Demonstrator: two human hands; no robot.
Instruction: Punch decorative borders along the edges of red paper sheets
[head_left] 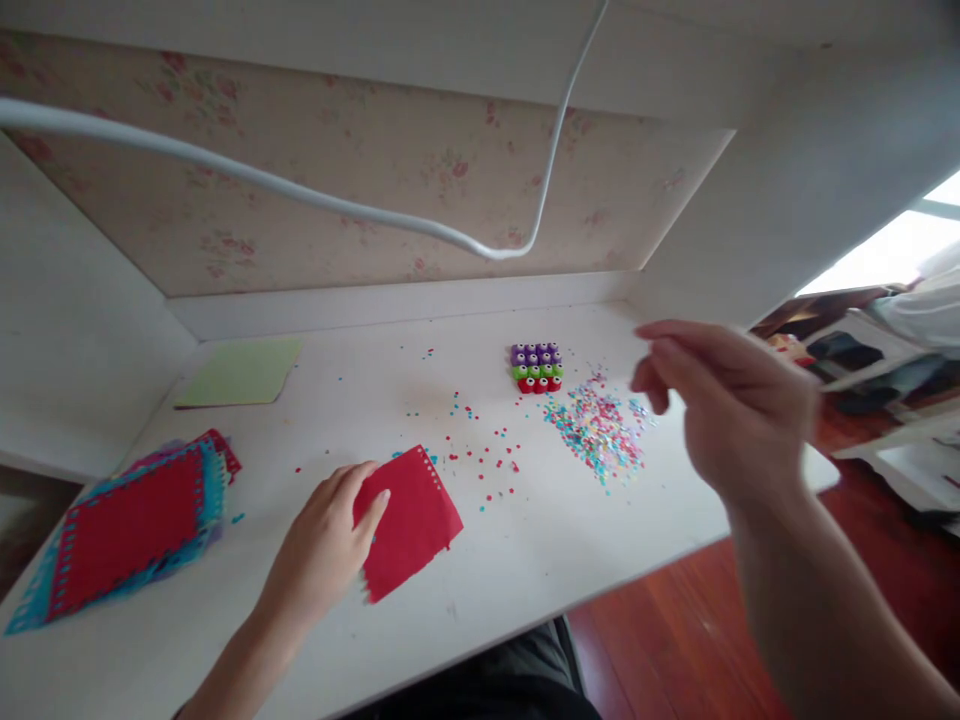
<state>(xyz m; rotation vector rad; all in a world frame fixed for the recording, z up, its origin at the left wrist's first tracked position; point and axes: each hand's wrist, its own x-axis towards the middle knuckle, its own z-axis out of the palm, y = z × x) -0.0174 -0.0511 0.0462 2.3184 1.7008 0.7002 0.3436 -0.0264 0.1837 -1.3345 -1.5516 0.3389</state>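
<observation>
My left hand [337, 520] grips the left side of a square red sheet [412, 520], its thumb lying on top. Small punched holes line the sheet's upper right edge, and its other visible edges look jagged. The sheet rests on the white desk. My right hand [727, 400] is raised over the desk's right side, blurred, with thumb and fingers drawn together. Whatever it pinches, if anything, I cannot make out. Below and left of it lies a scattered heap of tiny coloured dots [600, 425]. Loose red and blue dots [491, 460] lie between the sheet and the heap.
A stack of red, blue and purple sheets with punched edges [135, 520] sits at the left. Behind it is a pale green pad [240, 372]. Purple, green and red eyeball-like pieces [537, 367] stand in rows towards the back. A white cable [420, 220] hangs across the front.
</observation>
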